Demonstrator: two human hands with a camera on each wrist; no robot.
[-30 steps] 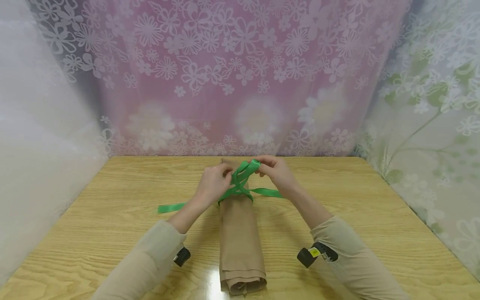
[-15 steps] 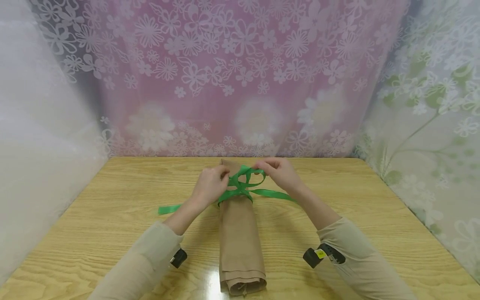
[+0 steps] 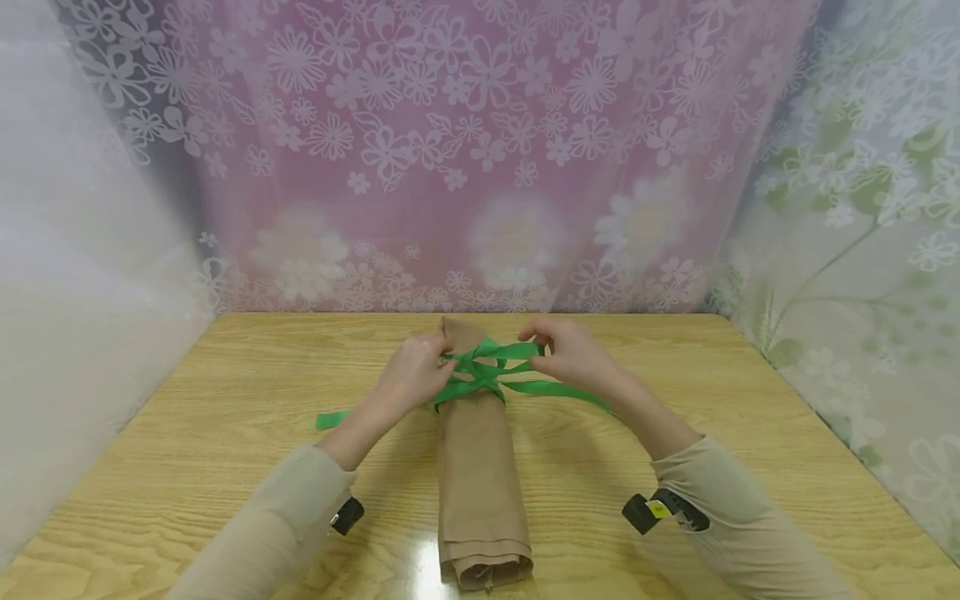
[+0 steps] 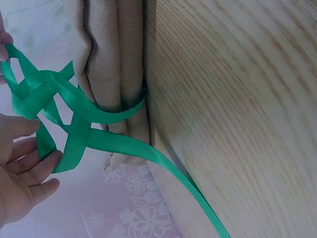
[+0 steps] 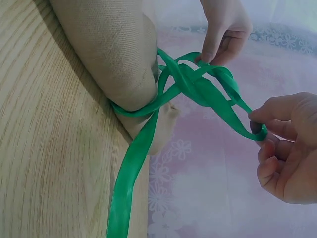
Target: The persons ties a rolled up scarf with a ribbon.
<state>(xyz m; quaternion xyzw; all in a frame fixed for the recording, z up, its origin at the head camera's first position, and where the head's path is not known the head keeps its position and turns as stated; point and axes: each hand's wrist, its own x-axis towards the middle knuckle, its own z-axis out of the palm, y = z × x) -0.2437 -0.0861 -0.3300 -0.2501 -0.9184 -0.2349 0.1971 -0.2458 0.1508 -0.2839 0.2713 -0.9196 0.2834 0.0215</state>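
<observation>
A rolled brown cloth (image 3: 483, 475) lies lengthwise on the table, with a green ribbon (image 3: 480, 385) wrapped round its far part. Above the roll the ribbon forms crossed loops. My left hand (image 3: 416, 371) holds the left loop; in the left wrist view its fingers (image 4: 42, 168) curl at the ribbon. On the other side my right hand (image 3: 573, 354) has its thumb and fingers inside and round the end of the right loop, which is stretched sideways. The right wrist view shows that loop's end between the thumb and fingers (image 5: 277, 111).
One ribbon tail (image 3: 332, 419) lies to the left on the wooden table (image 3: 225, 483); another tail (image 3: 558, 389) runs right, beneath the right forearm. Behind the table's far edge hangs a pink flowered curtain (image 3: 465, 167). Black wrist cameras (image 3: 641, 514) sit on both forearms.
My right hand has moved right and slightly toward me, drawing the right loop out from upright to nearly flat. The left hand has shifted slightly left and keeps hold of its loop.
</observation>
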